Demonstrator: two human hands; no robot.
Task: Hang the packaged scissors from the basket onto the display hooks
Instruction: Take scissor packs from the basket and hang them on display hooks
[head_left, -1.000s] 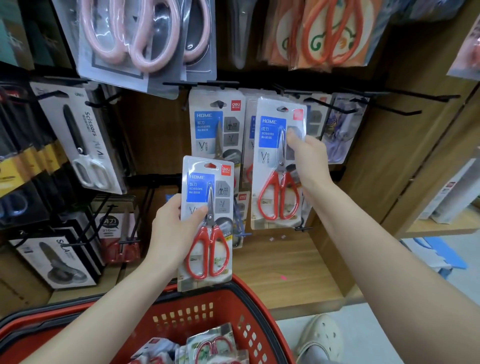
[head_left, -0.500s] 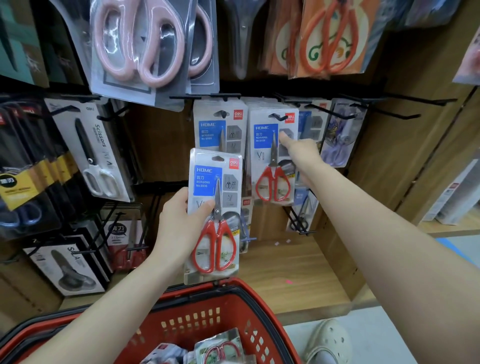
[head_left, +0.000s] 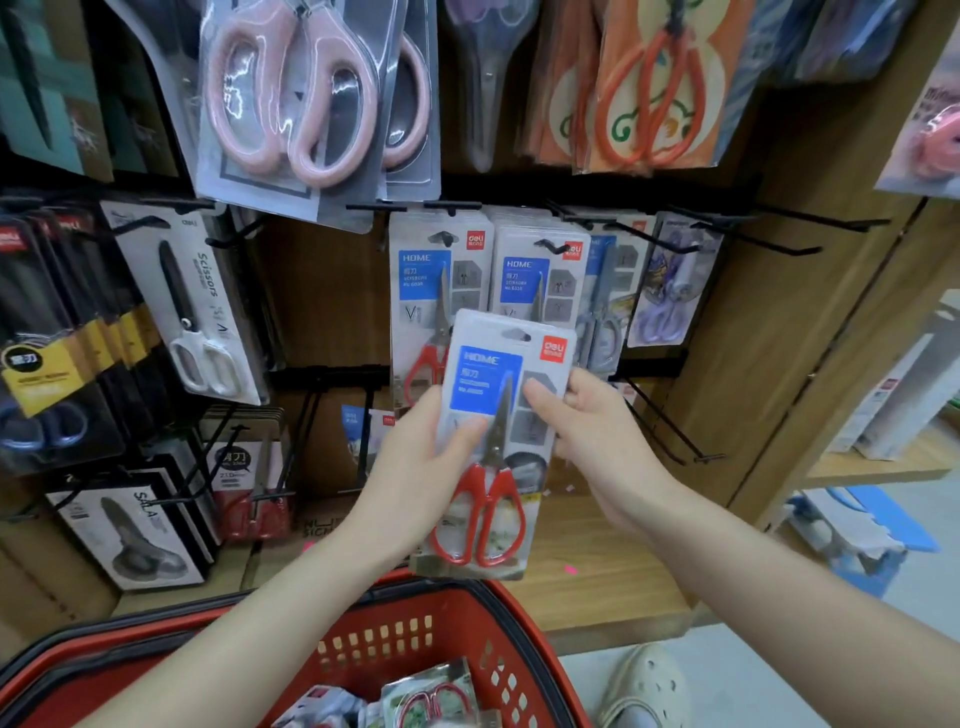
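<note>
A pack of red-handled scissors (head_left: 491, 483) with a blue HOME label is held in front of the display. My left hand (head_left: 415, 473) grips its left edge, thumb across the front. My right hand (head_left: 597, 441) pinches its right edge, thumb on the grey panel. Two matching packs hang on black hooks just above: one (head_left: 434, 291) on the left, one (head_left: 535, 275) on the right. The red basket (head_left: 395, 639) sits below my arms with more scissor packs (head_left: 431, 701) lying inside.
Pink-handled scissors (head_left: 291, 104) and orange packs (head_left: 649, 88) hang on the row above. Black and white scissor packs (head_left: 192, 306) fill the hooks at left. Bare black hooks (head_left: 670, 426) stick out at right. A wooden shelf (head_left: 597, 571) runs below; a shoe (head_left: 649, 686) shows on the floor.
My right hand left the pack it hung on the right hook and came down to take the right edge of the pack in my left hand, which moved right and up.
</note>
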